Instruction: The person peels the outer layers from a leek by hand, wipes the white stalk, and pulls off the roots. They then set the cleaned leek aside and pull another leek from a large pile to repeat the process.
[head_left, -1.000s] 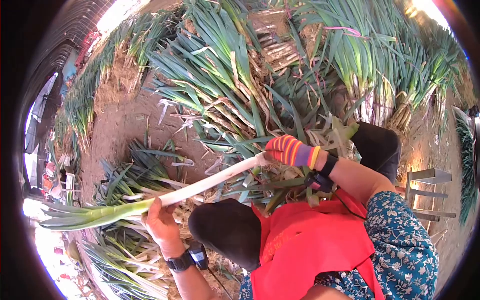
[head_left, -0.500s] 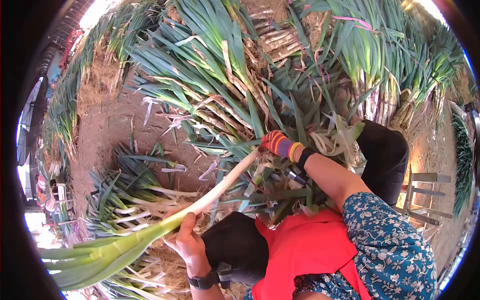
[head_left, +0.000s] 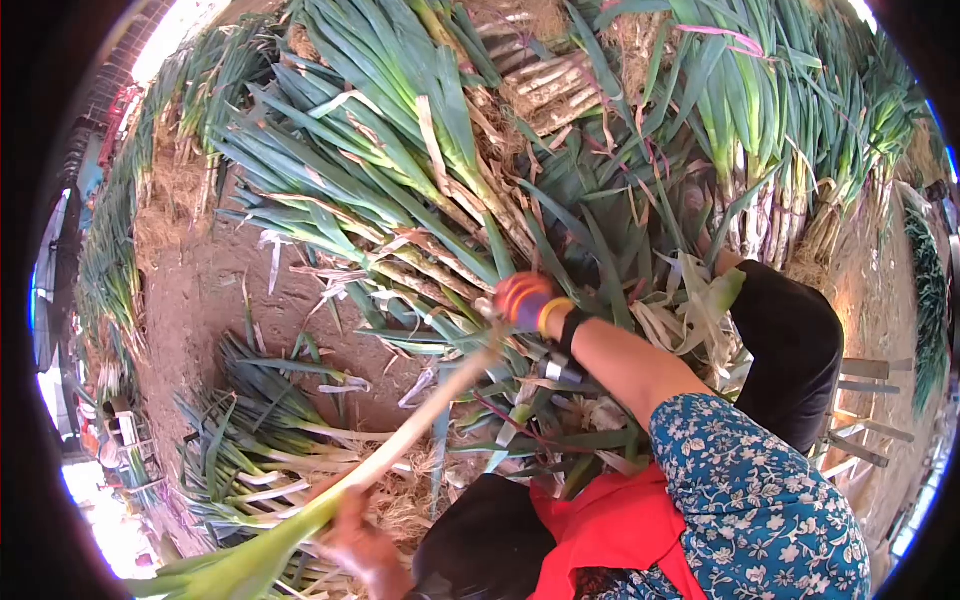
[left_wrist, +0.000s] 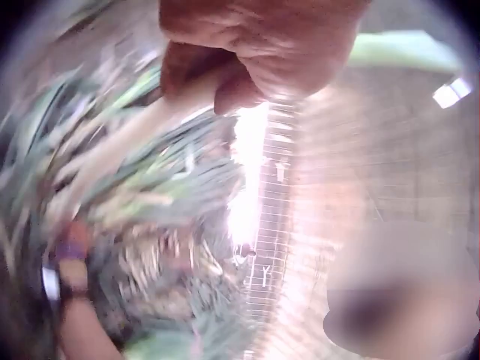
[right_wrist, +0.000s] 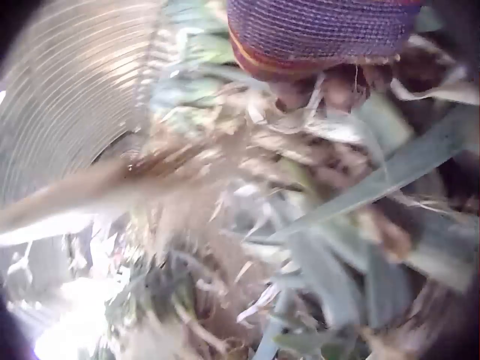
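A long leek (head_left: 420,420) slants from lower left up to the middle in the head view, leaves at the lower left. My bare left hand (head_left: 360,540) grips it where white turns green, fingers curled round the stalk in the left wrist view (left_wrist: 255,45). My right hand (head_left: 525,300), in a striped glove with bare fingertips, is close to the leek's root end. In the right wrist view the blurred brown root end (right_wrist: 142,169) lies apart from the curled fingertips (right_wrist: 341,88), which pinch a pale strip of leek skin (right_wrist: 317,100).
Large piles of leeks (head_left: 380,150) lie ahead, and bundles tied with pink string (head_left: 725,40) stand at the right. More leeks (head_left: 270,450) lie beside the left knee. Peelings (head_left: 690,310) litter the ground between the knees. A metal stool (head_left: 865,390) stands at far right.
The leek has swung steeper, its leafy end dropping lower toward me. Both hands have shifted; the right has moved left and come off the root end. The view has turned slightly.
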